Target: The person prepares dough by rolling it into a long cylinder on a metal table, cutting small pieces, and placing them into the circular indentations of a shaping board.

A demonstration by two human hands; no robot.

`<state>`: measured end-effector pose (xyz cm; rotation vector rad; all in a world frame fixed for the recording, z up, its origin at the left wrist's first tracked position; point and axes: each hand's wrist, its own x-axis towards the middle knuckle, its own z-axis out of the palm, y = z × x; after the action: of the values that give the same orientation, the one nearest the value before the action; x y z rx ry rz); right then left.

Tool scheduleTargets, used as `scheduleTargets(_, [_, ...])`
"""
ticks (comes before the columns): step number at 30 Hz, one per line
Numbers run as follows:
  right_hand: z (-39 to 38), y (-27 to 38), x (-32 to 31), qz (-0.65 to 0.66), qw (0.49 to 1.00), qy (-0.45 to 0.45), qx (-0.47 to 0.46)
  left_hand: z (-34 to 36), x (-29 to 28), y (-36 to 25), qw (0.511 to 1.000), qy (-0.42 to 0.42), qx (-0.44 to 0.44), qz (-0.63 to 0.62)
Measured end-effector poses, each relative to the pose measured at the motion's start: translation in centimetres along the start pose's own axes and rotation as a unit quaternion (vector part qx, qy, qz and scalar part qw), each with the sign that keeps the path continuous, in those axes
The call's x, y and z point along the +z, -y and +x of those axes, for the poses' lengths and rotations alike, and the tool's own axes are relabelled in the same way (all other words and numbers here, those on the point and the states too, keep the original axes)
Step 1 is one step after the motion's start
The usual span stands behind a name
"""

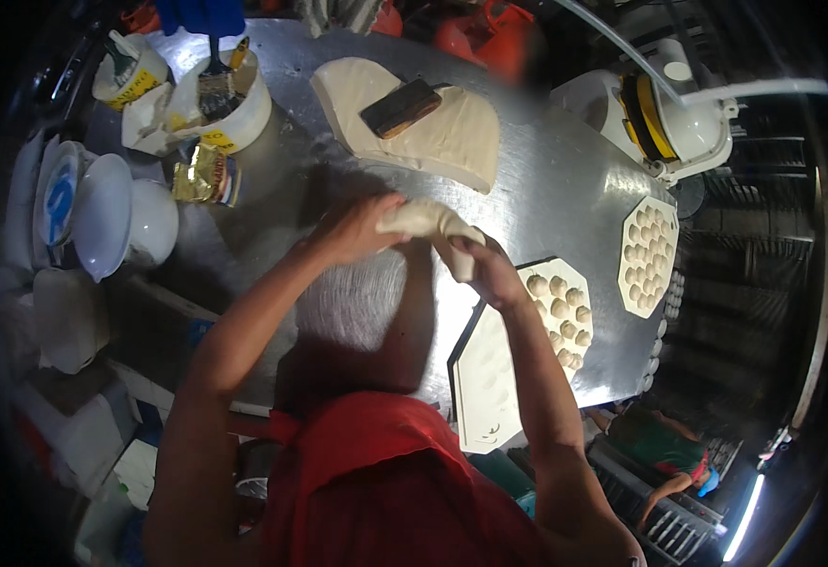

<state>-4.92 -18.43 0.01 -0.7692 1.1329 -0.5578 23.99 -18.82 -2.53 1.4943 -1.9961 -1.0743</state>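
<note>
Above the metal table (348, 302), a thick strip of pale dough (423, 220) is stretched between my two hands, bent in an arch. My left hand (362, 230) grips its left end. The other end hangs down in my right hand (491, 272), whose fingers are closed round it. Beyond my hands lies a large slab of dough (447, 151), and a dark scraper with a wooden edge (401, 109) rests on top of it. Just right of my right forearm, rounded dough balls (560, 310) sit on an octagonal white tray.
Tubs holding brushes (234, 118) and a gold packet (208, 177) stand at the far left, near white bowls (104, 217). Another white tray (643, 300) of dough balls and a white machine (702, 128) are at right. A person in green (655, 439) is beyond the table's right edge.
</note>
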Motion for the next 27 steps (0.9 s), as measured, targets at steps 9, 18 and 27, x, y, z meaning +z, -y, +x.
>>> scheduleTargets(9, [-7.6,-13.3,2.3,-0.640,0.737,-0.125,-0.176,-19.7,10.0,-1.2,0.979,0.012,-0.037,0.201])
scheduleTargets(18, [4.3,-13.4,6.8,-0.635,0.678,-0.246,-0.277,-7.7,9.5,4.5,0.935,-0.169,-0.068,0.304])
scheduleTargets(27, [-3.0,-18.2,6.8,-0.656,0.667,-0.195,-0.295,-16.9,12.1,3.5,0.956,-0.084,-0.027,0.279])
